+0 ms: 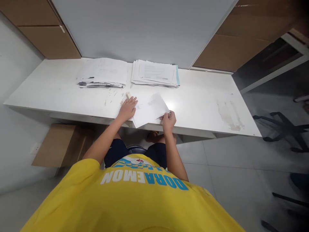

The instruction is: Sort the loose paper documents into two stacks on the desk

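Note:
White paper sheets [148, 111] lie at the front edge of the white desk, one corner sticking out past it. My left hand [127, 109] lies on the desk at the left side of the sheets, fingers spread. Just beyond its fingertips is a small cream-coloured object [128, 95], partly hidden by the hand. My right hand [169, 120] pinches the right corner of the paper between thumb and fingers. How many sheets it grips is too small to tell.
A loose paper stack [103, 71] sits at the back left of the desk [200, 100], and another stack [155, 73] at the back centre. Behind stands a grey panel [145, 29]. Under the desk at left is a cardboard box [55, 145]. A wheeled chair base [285, 127] is at right.

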### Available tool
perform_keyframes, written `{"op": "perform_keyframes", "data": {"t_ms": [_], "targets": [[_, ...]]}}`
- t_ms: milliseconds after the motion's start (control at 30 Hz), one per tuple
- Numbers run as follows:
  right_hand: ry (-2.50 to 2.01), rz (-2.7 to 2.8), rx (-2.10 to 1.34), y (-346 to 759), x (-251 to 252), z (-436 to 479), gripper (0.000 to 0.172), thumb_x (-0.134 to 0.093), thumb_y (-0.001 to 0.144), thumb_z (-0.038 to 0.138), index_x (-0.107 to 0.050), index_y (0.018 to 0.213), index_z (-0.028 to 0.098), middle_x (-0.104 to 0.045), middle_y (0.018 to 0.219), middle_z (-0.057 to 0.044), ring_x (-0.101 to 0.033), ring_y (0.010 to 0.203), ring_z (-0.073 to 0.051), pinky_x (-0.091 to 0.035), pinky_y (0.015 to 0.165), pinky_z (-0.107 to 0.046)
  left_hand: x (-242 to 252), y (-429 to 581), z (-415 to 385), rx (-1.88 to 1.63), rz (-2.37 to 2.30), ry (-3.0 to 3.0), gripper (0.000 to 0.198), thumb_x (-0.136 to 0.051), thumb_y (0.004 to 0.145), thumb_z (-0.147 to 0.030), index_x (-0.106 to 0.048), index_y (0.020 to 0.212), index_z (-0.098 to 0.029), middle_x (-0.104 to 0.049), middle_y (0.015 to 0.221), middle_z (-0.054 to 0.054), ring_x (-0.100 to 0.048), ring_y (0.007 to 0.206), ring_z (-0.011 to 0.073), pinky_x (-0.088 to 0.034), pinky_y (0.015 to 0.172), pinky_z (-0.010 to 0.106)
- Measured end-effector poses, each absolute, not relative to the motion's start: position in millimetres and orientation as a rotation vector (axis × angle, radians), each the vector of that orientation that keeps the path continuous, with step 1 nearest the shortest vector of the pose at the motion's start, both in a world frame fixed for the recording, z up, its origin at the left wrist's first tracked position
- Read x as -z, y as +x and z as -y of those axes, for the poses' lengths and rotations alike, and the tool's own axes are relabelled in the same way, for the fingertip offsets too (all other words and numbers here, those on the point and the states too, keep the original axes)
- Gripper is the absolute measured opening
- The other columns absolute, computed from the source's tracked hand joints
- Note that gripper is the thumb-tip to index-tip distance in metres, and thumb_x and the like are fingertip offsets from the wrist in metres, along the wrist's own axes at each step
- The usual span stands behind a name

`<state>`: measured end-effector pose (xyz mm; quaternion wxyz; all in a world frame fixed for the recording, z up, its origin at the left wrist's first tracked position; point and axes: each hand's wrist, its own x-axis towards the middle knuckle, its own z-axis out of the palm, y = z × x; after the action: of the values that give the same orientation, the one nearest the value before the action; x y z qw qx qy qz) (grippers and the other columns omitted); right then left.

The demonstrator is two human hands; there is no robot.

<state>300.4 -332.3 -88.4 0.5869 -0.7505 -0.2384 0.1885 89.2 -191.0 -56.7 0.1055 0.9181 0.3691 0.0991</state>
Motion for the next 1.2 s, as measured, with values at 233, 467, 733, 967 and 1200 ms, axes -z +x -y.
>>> {"op": "perform_keyframes", "data": {"t_ms": [233,467,733,967,1200], "targets": [[-1.656,0.449,-0.418,306,99,327,0.018,-0.046,0.083,0.035,-0.049,0.097,0.024,-0.056,0.06,0.008,-0.062,0.053,-0.015,-0.053,0.062,-0.029,58,87,197,-0.429,-1.118,2.711,0.059,-0.038,0.097,-0.027,-0.036,0.154,-0.015,-0.029,0.165,0.009,-0.017,0.156,0.0239,-0.013,0.127,0.047],[-1.432,0.075,-0.263,383,93,298,0.017,-0.045,0.083,0.027,-0.039,0.098,0.026,-0.049,0.071,0.007,-0.064,0.063,-0.012,-0.057,0.06,-0.025,63,83,194,-0.496,-1.112,2.707,0.052,-0.034,0.096,-0.015,-0.049,0.146,-0.015,-0.041,0.159,0.01,-0.023,0.154,0.025,-0.021,0.126,0.048],[-1.497,0.235,-0.362,405,55,163,0.035,-0.041,0.08,0.015,-0.038,0.114,0.023,-0.052,0.079,0.005,-0.071,0.075,-0.013,-0.063,0.072,-0.031,67,80,191,-0.574,-1.083,2.706,0.049,-0.037,0.095,-0.016,-0.052,0.142,-0.014,-0.046,0.155,0.012,-0.027,0.152,0.0283,-0.03,0.123,0.048],[-1.776,0.498,-0.331,398,53,95,0.05,-0.048,0.067,0.015,-0.047,0.117,0.017,-0.065,0.095,-0.008,-0.067,0.094,-0.025,-0.056,0.088,-0.044,67,78,196,-0.548,-1.069,2.687,0.052,-0.04,0.093,-0.014,-0.051,0.143,-0.016,-0.044,0.156,0.012,-0.026,0.153,0.0285,-0.031,0.122,0.049],[-2.029,0.722,-0.174,397,61,92,0.066,-0.05,0.067,0.014,-0.048,0.133,0.012,-0.052,0.137,-0.024,-0.046,0.13,-0.037,-0.037,0.108,-0.054,65,79,200,-0.503,-1.103,2.7,0.052,-0.039,0.094,-0.013,-0.049,0.144,-0.015,-0.041,0.158,0.012,-0.023,0.154,0.0284,-0.031,0.122,0.049]]}}
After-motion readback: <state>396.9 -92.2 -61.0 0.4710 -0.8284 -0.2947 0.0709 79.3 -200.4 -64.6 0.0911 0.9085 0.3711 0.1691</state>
